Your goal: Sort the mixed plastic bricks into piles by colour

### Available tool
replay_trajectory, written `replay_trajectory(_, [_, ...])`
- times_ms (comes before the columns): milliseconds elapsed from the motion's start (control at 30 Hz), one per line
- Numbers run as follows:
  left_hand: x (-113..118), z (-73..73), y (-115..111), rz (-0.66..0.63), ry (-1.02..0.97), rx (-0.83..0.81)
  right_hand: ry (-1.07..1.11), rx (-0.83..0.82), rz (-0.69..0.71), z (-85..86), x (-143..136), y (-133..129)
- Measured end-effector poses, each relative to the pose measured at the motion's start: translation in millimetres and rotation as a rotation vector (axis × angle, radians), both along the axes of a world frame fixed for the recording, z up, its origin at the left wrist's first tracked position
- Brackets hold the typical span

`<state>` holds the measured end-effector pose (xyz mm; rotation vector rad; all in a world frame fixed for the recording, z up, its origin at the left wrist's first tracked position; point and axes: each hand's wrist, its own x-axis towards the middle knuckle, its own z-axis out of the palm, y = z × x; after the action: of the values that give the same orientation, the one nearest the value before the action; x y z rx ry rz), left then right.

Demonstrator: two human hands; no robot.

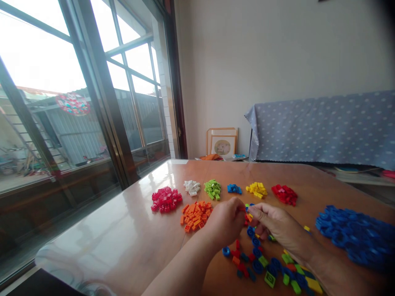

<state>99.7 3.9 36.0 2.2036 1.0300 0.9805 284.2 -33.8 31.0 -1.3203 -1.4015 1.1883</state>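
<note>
My left hand [227,220] is closed in a pinch, with a bit of orange-red at its fingertips. Close beside it, my right hand [271,220] pinches with thumb and fingers. Small building bricks [247,217] in blue, yellow, orange and red show between the two hands; fingers partly hide them, so their exact shape is unclear. Below the hands lies a scatter of mixed bricks [263,260], with round blue pieces [256,266] among the red, green and yellow ones. An orange brick pile [196,215] sits just left of my left hand.
Along the back of the brown table [129,230] stand piles of pink [166,199], white [192,187], green [212,189], blue [234,188], yellow [256,189] and red bricks [284,194]. A large heap of blue pieces [354,234] lies at the right. Windows rise at left.
</note>
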Motion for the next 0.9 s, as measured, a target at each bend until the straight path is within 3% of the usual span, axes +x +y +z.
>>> replay_trajectory(267, [-51, 12.4, 33, 0.281, 0.056, -0.103, 0.017, 0.065, -0.141, -3.8, 14, 8])
replay_trajectory(400, [-68, 11.7, 42, 0.342, 0.192, -0.074, 0.031, 0.088, -0.140, -1.8, 16, 9])
replay_trajectory(600, [-71, 9.1, 42, 0.379, 0.451, -0.010, 0.049, 0.113, -0.183, -0.5, 16, 9])
replay_trajectory(900, [-72, 8.0, 42, 0.381, 0.561, -0.030, 0.041, 0.153, -0.216, 5.1, 18, 8])
